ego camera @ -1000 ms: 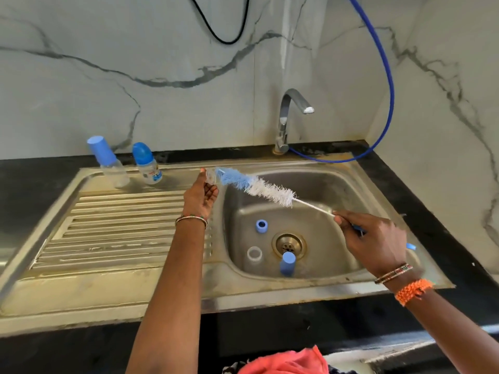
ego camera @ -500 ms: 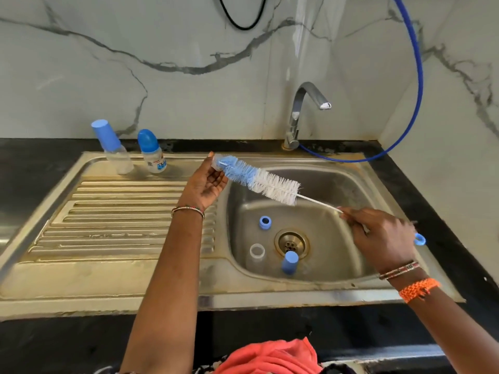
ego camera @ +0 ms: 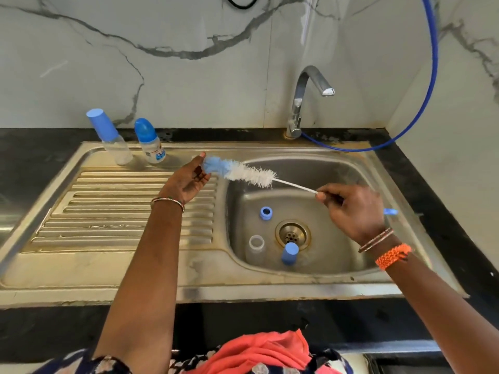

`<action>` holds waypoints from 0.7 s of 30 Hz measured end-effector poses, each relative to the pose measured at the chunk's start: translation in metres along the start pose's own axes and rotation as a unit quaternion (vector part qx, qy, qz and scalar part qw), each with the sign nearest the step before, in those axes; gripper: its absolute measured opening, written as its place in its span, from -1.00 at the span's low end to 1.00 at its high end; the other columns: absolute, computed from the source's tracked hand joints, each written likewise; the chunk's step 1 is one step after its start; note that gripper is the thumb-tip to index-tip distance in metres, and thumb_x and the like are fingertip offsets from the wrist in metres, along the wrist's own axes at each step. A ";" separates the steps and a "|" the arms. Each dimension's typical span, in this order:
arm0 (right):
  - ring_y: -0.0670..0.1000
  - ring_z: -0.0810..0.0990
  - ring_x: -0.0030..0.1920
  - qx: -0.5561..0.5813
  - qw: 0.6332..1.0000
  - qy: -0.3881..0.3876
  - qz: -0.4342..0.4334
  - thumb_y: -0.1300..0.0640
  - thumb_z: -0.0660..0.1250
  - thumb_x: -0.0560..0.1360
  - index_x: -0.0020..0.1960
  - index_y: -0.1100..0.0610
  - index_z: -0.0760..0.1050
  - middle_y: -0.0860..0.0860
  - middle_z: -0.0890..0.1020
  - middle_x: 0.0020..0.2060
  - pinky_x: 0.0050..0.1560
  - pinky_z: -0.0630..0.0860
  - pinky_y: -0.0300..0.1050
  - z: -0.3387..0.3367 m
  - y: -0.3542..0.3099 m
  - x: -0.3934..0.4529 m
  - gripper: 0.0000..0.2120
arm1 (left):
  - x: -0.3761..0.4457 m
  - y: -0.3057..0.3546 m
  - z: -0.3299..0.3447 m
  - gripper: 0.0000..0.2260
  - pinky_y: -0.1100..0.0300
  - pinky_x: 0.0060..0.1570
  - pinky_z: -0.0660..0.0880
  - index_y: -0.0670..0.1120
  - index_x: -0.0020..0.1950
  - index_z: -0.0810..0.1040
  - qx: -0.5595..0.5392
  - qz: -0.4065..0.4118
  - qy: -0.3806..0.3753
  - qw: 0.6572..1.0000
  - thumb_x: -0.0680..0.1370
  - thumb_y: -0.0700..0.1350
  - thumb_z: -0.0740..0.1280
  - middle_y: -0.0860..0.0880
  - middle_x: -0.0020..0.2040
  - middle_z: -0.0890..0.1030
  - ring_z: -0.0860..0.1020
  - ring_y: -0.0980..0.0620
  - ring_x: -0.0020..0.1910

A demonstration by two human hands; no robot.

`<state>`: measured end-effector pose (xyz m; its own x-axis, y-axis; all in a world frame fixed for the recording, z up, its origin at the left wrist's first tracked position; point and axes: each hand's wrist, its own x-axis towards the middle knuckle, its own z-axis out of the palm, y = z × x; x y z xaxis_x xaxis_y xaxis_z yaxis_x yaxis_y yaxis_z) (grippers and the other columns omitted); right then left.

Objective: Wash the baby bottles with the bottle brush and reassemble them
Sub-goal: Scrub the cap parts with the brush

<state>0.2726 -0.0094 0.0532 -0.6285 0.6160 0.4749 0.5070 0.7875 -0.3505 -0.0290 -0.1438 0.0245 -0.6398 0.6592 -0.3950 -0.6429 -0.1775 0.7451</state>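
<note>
Head view: closest to the person, a bit of pink cloth (ego camera: 259,349) shows at the bottom, in front of the black table (ego camera: 442,211) that holds the metal sink (ego camera: 243,284). Inside the sink bowl, the drain (ego camera: 292,233) sits in the middle. A blue cap (ego camera: 289,253) stands on the near edge of the drain. A clear bottle (ego camera: 256,248) with no top stands just left of the drain. A small blue ring (ego camera: 266,212) lies a bit behind and left of the drain.

The right hand (ego camera: 353,209) is above the right side of the bowl, right of the drain. Its fingers are curled around the thin handle of the bottle brush (ego camera: 243,172) and pinch it. The blue end of the handle sticks out behind the hand.

The brush reaches up and left over the bowl. Its blue tip touches the left hand (ego camera: 186,179), which is over the grooved tray left of the drain. That hand is palm up, with its fingers loosely bent around the tip. I cannot tell if it holds a small part.

Far behind and left of the drain, two bottles with blue caps, one plain (ego camera: 109,137) and one with a label (ego camera: 149,141), stand at the back edge of the sink. The tap (ego camera: 305,101) rises behind the drain, with a blue hose (ego camera: 432,76) beside it on the marble wall (ego camera: 135,36).
</note>
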 end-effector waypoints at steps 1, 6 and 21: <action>0.02 0.51 -0.42 0.074 0.992 -0.075 0.073 0.15 0.37 0.47 -0.24 0.00 0.65 -0.05 0.57 -0.47 -0.35 0.36 -0.17 0.003 0.002 0.003 -0.85 | 0.000 0.001 -0.004 -0.89 0.27 -0.09 0.58 -0.15 -0.02 0.52 -0.003 0.002 -0.014 1.000 0.57 -0.11 0.30 -0.09 -0.10 0.66 0.65 0.08 -0.15; -0.14 0.06 -0.59 0.433 0.721 -0.367 0.397 0.24 0.03 0.60 -0.05 0.12 0.61 -0.08 0.15 -0.57 -0.57 0.01 -0.36 0.003 0.000 0.001 -0.64 | -0.004 -0.002 -0.004 -0.81 0.15 -0.01 0.60 -0.20 0.02 0.53 -0.121 0.045 -0.082 0.988 0.50 -0.10 0.30 -0.14 -0.09 0.68 0.67 -0.02 -0.06; 0.22 0.59 -0.13 -0.002 0.986 -0.077 0.150 -0.04 0.30 0.52 -0.09 0.09 0.53 0.07 0.65 -0.22 -0.23 0.42 -0.05 0.014 -0.020 -0.018 -0.81 | -0.002 -0.011 -0.005 -0.73 -0.01 0.26 0.42 -0.23 0.14 0.47 -0.111 0.006 -0.029 0.993 0.62 -0.04 0.17 -0.22 0.08 0.58 0.54 -0.16 0.16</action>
<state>0.2657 -0.0361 0.0400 -0.5319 0.8172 0.2219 0.6858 0.5694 -0.4533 -0.0230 -0.1475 0.0147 -0.6269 0.6954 -0.3514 -0.7170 -0.3384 0.6094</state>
